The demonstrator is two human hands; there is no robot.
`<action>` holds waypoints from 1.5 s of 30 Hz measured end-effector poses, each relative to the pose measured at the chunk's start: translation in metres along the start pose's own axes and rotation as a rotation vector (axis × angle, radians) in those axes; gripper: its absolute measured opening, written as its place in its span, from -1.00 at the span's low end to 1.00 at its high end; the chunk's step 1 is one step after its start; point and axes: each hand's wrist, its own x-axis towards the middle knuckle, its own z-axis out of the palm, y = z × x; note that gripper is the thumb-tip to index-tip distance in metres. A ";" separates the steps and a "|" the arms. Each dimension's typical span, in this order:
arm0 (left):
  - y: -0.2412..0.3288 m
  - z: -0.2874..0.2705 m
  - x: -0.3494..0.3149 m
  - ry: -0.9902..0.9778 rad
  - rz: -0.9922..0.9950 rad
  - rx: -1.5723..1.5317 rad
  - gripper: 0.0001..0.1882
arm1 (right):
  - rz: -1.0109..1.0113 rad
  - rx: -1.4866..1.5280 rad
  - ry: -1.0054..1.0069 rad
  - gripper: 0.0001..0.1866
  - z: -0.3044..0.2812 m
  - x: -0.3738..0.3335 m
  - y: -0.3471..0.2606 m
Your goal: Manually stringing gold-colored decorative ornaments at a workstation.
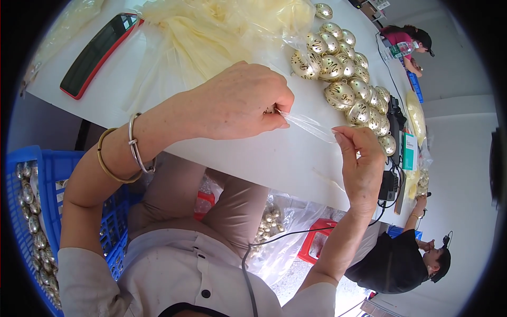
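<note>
A sheer pale ribbon [312, 126] is stretched between my two hands above the white table [253, 158]. My left hand [245, 103], with two bracelets at its wrist, is closed, pinching one end between thumb and forefinger. Within its curled fingers a small glint of gold with dark marks shows; most of that thing is hidden. My right hand [363, 158] pinches the ribbon's other end between thumb and fingertip. Beyond it lie several gold egg-shaped ornaments [340, 95] with dark lettering, piled together. A heap of pale yellow sheer ribbon [195, 42] in clear plastic lies past my left hand.
A phone with a red edge [100, 55] lies at the far left. Below it stands a blue crate [63, 158] of ornaments. Black adapters and cables [390, 185] sit at the table's right edge. Red stools [315, 240] are underneath. Two other people [404, 259] work at the right.
</note>
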 end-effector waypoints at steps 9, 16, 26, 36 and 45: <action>0.020 -0.001 0.013 0.161 0.080 -0.225 -0.68 | -0.355 -0.015 0.125 -0.88 -0.016 0.031 -0.043; 0.026 -0.012 0.023 0.067 -0.005 -0.813 -0.74 | -0.507 -0.037 0.200 -0.82 -0.017 0.047 -0.056; 0.020 -0.016 0.016 0.027 0.006 -0.628 -0.75 | -0.535 0.147 0.197 -0.79 -0.013 0.056 -0.053; 0.024 -0.015 0.024 -0.089 0.055 -0.687 -0.74 | -0.619 0.165 0.041 -0.76 -0.015 0.057 -0.051; 0.022 -0.015 0.031 -0.227 -0.014 -0.796 -0.79 | -0.575 0.178 0.165 -0.68 -0.011 0.063 -0.040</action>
